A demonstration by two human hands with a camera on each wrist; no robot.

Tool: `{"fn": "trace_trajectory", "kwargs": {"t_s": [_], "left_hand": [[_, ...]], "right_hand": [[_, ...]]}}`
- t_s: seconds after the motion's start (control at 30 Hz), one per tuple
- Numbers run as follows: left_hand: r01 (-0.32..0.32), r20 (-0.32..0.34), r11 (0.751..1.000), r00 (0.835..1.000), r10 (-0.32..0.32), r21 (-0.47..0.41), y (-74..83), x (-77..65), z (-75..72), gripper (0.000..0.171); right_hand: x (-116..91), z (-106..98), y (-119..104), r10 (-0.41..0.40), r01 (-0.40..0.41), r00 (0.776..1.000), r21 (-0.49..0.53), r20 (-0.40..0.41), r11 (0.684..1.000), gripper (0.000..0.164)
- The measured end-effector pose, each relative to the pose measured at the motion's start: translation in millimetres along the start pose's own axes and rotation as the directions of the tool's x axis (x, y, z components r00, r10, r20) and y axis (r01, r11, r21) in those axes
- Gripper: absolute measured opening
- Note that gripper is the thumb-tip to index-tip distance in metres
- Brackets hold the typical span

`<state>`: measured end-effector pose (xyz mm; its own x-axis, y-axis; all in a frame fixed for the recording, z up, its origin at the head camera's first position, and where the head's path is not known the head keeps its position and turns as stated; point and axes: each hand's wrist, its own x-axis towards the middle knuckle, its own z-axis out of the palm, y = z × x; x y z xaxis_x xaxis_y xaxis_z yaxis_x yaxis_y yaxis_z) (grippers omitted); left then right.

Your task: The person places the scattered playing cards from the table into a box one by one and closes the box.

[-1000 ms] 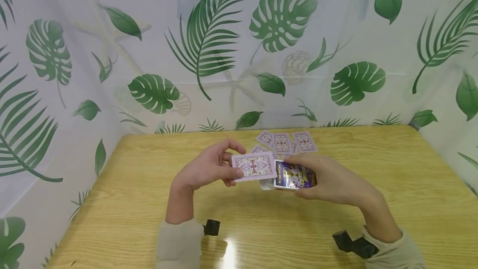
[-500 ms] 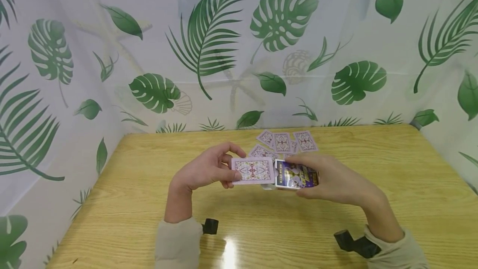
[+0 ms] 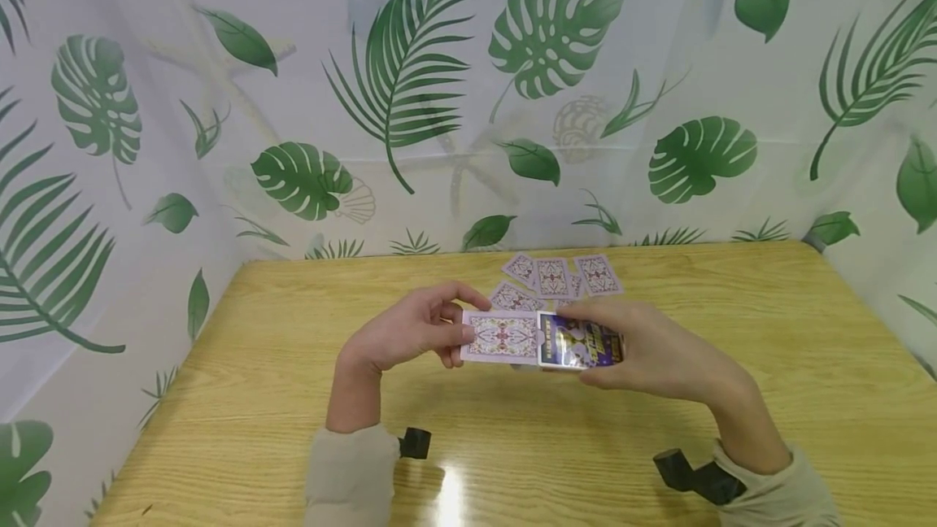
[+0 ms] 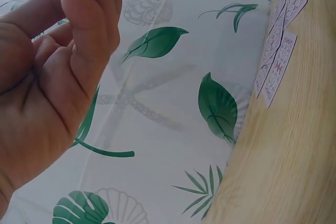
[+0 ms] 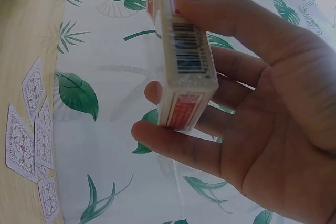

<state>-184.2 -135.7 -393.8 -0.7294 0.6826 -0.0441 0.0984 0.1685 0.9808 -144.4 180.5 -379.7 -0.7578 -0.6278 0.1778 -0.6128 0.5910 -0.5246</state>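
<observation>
My left hand [image 3: 410,332] pinches a playing card [image 3: 501,337] by its left end, thumb on top, with the purple-and-red patterned back facing up. The card's right end meets the open end of a card box [image 3: 581,342], whose top is dark purple with yellow print. Fingers and thumb of my right hand [image 3: 659,352] grip that box by its long sides. A barcode on the box's side [image 5: 188,51] shows in the right wrist view. The left wrist view shows my left palm and curled fingers, but the held card is out of sight there.
Several more playing cards [image 3: 552,278] lie face down and overlapping at the back of the wooden table [image 3: 293,397], behind the box. A white cloth with green leaves [image 3: 439,218] hangs along the table's back and sides.
The held card has levelled, dropped slightly and moved right, so its end now meets the box opening and the small gap has closed. My right hand and the box have barely moved.
</observation>
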Motion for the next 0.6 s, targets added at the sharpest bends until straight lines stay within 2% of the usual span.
{"fn": "trace_trajectory", "kwargs": {"t_s": [0.2,0.47,0.6], "left_hand": [[-0.032,-0.006,0.998,0.999,0.032,-0.048,-5.5,2.4,-2.4,0.034],[-0.015,-0.021,0.990,1.000,0.013,-0.142,-8.6,7.0,0.1,0.035],[-0.012,-0.025,0.989,1.000,0.009,-0.150,-10.7,11.1,2.5,0.035]], "right_hand": [[-0.3,-1.0,-2.3,0.012,-0.012,1.000,0.002,0.000,1.000,0.063],[-1.5,-2.5,-4.9,0.009,-0.009,1.000,0.012,-0.012,1.000,0.064],[-1.5,-2.5,-5.1,-0.001,0.001,1.000,0.015,-0.021,1.000,0.064]]}}
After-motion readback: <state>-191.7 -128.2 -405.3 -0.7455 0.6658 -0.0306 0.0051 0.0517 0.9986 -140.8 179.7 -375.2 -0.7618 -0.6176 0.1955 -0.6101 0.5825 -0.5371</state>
